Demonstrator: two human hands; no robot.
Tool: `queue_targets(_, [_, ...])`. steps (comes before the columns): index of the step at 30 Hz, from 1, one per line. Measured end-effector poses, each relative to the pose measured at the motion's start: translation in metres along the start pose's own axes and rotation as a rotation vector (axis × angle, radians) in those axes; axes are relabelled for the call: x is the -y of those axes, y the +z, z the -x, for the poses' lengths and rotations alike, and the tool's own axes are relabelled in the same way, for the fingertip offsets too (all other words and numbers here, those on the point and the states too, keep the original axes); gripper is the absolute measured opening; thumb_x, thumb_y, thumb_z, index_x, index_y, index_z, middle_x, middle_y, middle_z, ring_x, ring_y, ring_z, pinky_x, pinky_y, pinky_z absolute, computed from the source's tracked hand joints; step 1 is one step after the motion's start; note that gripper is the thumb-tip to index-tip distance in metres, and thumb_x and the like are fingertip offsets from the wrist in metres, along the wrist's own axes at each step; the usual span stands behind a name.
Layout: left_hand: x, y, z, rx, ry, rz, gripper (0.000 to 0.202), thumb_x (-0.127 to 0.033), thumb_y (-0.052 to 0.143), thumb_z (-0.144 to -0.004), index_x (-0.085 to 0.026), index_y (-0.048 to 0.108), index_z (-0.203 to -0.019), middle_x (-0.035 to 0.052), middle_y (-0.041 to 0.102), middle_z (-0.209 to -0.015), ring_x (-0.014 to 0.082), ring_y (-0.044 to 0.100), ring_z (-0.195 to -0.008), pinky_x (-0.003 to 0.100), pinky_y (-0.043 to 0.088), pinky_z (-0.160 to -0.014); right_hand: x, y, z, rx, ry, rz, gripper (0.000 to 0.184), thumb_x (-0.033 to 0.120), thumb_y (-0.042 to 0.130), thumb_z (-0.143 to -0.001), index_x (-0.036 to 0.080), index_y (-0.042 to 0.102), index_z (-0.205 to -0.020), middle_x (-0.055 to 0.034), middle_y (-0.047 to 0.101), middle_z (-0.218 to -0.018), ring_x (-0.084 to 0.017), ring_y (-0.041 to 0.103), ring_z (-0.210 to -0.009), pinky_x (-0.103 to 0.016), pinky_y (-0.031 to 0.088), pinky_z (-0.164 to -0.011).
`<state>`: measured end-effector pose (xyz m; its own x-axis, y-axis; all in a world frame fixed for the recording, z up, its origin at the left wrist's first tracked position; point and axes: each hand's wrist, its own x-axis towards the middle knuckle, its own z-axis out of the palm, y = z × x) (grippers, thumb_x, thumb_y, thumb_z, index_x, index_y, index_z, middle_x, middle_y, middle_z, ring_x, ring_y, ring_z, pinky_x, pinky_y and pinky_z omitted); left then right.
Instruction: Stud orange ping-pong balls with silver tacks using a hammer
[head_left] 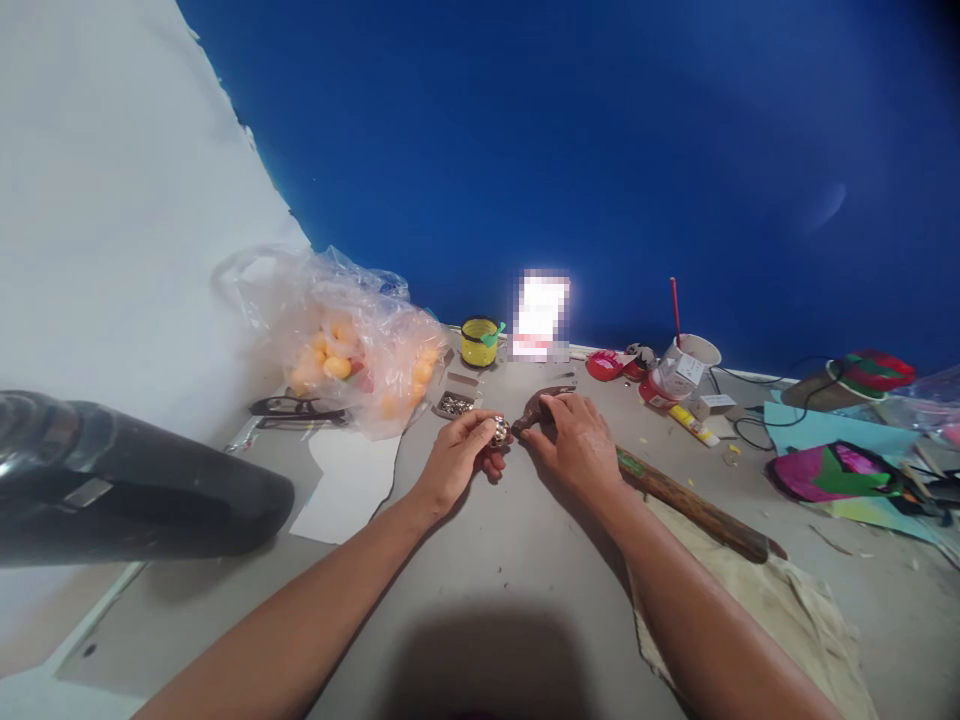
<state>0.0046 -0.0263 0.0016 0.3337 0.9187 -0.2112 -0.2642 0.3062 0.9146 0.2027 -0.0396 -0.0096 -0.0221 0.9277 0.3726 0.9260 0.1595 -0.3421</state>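
Observation:
My left hand (466, 452) is closed in a pinch on a small shiny metal piece (500, 431), held just above the grey table (495, 560). My right hand (574, 440) is wrapped round the head end of a hammer (541, 404). The hammer's rusty head points at the metal piece. Its long wooden handle (697, 508) runs back to the right along the table, partly under my right forearm. The two hands almost touch at the metal piece.
A clear plastic bag of orange and yellow balls (352, 345) lies at the back left, with glasses (300, 408) beside it. A yellow cup (480, 341), a paper cup (686, 362), a glue stick (694, 425) and coloured paper (832, 470) sit behind. A dark cylinder (127, 480) looms at left. Cloth (780, 600) lies at right.

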Motion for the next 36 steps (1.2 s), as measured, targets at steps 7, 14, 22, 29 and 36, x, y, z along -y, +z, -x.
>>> queue_targets(7, [-0.001,0.002,0.001,-0.003,-0.014,-0.064,0.042,-0.037,0.081,-0.077,-0.014,0.067,-0.108,0.0038,0.069,-0.083,0.0155,0.068,-0.065,0.028,0.054,-0.056,-0.007,0.001,-0.002,0.010,0.040,0.003,0.030,0.023,0.063,-0.089,0.020,0.065,-0.118,-0.0118,0.065,-0.114,-0.030,0.057,-0.107,-0.041,0.047,-0.090])
queue_targets(14, [-0.006,0.003,0.004,0.017,0.065,-0.241,0.040,-0.031,0.084,-0.071,-0.016,0.068,-0.104,0.0042,0.073,-0.094,0.0120,0.061,-0.071,0.025,0.051,-0.066,-0.010,-0.003,-0.006,0.132,0.260,0.176,0.021,0.025,0.068,-0.087,0.020,0.064,-0.107,-0.0137,0.069,-0.106,-0.032,0.063,-0.100,-0.039,0.047,-0.075])
queue_targets(22, [-0.004,0.004,0.003,-0.049,0.058,-0.324,0.044,-0.032,0.081,-0.072,-0.016,0.063,-0.108,0.0083,0.075,-0.100,0.0168,0.066,-0.081,0.028,0.053,-0.072,-0.006,-0.001,-0.005,0.013,0.162,0.245,0.017,0.028,0.066,-0.093,0.019,0.063,-0.107,-0.0140,0.068,-0.104,-0.030,0.063,-0.096,-0.037,0.044,-0.076])
queue_targets(29, [0.005,0.003,0.000,-0.022,0.041,-0.322,0.060,-0.031,0.079,-0.075,-0.017,0.050,-0.125,0.0093,0.075,-0.103,0.0204,0.070,-0.088,0.032,0.055,-0.074,0.005,-0.007,-0.003,-0.132,0.109,0.160,0.024,0.031,0.056,-0.098,0.017,0.061,-0.117,-0.0115,0.072,-0.093,-0.029,0.063,-0.086,-0.037,0.039,-0.075])
queue_targets(36, [0.006,0.004,0.002,0.048,0.124,-0.469,0.051,-0.030,0.072,-0.080,-0.020,0.054,-0.127,0.0038,0.074,-0.098,0.0197,0.068,-0.086,0.035,0.054,-0.081,0.011,-0.010,0.002,-0.342,-0.061,0.102,0.019,0.031,0.057,-0.099,0.018,0.063,-0.113,-0.0069,0.073,-0.090,-0.025,0.064,-0.083,-0.035,0.038,-0.076])
